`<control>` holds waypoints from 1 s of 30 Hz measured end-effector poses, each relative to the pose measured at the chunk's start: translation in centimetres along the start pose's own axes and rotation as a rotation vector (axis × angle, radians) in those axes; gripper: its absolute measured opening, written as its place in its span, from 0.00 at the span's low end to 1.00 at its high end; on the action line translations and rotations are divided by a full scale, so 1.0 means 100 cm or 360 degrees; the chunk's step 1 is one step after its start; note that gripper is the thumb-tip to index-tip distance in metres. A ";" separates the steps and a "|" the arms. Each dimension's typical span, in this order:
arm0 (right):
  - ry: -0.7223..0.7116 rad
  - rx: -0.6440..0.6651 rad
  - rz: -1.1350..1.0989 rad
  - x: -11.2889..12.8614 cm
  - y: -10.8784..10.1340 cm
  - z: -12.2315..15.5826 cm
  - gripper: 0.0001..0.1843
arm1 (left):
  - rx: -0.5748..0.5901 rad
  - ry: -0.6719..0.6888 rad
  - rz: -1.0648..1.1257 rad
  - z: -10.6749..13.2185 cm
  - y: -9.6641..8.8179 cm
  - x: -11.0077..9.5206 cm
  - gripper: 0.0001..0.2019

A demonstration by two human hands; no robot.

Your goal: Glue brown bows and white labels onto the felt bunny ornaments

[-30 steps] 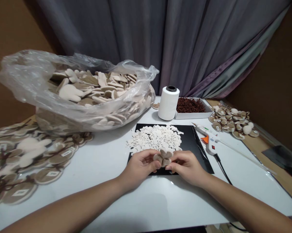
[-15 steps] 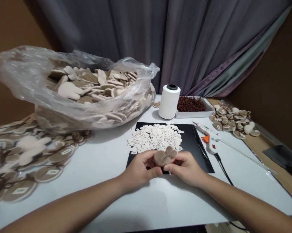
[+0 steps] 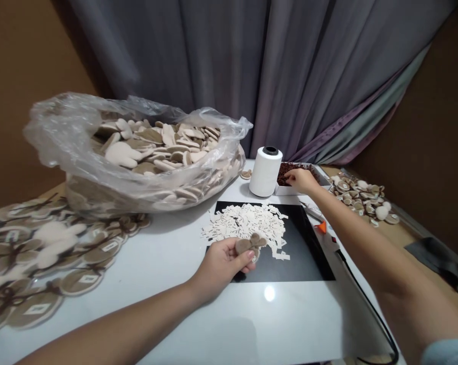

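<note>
My left hand (image 3: 220,266) pinches a small brown plush rabbit-head patch (image 3: 257,240) between thumb and fingers, above the near edge of the black sheet (image 3: 293,266). A small pale label shows on the patch's lower part. My right hand (image 3: 302,180) reaches far forward, its fingertips closed among the dark reddish-brown twisted strips (image 3: 287,169) in a shallow white box (image 3: 315,188). What its fingers grip is too small to make out. Behind my left hand, a heap of small white printed labels (image 3: 247,223) lies on the black sheet.
A big clear plastic bag (image 3: 145,195) of plush pieces stands at the back left. Labelled patches with brown bows (image 3: 82,281) spread at left; more patches (image 3: 365,195) pile at right. A white thread cone (image 3: 266,172) stands beside the box. The glue gun (image 3: 330,241) lies under my right forearm.
My right hand has let go of the patch and moved forward and right into the box of brown strips. My left hand keeps the patch, now slightly tilted. The view has shifted a little.
</note>
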State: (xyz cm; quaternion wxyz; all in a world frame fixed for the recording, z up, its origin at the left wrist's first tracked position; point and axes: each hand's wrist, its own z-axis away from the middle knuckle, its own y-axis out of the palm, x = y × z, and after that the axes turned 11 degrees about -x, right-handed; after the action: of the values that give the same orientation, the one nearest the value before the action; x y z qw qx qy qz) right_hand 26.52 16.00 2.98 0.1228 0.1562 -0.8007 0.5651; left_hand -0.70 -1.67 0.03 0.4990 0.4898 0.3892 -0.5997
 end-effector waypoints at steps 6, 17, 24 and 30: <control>0.0127 0.0016 0.0052 0.002 0.030 -0.027 0.07 | 0.0020 0.0001 0.0090 0.000 -0.004 -0.002 0.12; 0.0543 -0.0282 -0.0865 0.000 -0.014 0.012 0.08 | 0.0154 -0.0152 0.0188 0.001 0.000 0.001 0.16; 0.0674 0.0108 -0.1812 0.035 -0.039 0.107 0.11 | 0.0184 -0.0159 0.0195 0.000 0.001 0.004 0.19; 0.1135 0.0600 -0.2692 0.049 -0.023 0.145 0.17 | 0.0078 -0.0221 0.0224 -0.004 0.001 0.003 0.17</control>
State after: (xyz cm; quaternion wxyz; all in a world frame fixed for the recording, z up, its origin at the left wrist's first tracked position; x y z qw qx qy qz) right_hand 22.58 1.04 1.99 0.7039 0.5215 -0.2314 0.4230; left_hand -0.53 -1.34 -0.34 0.5535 0.4853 0.3037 -0.6049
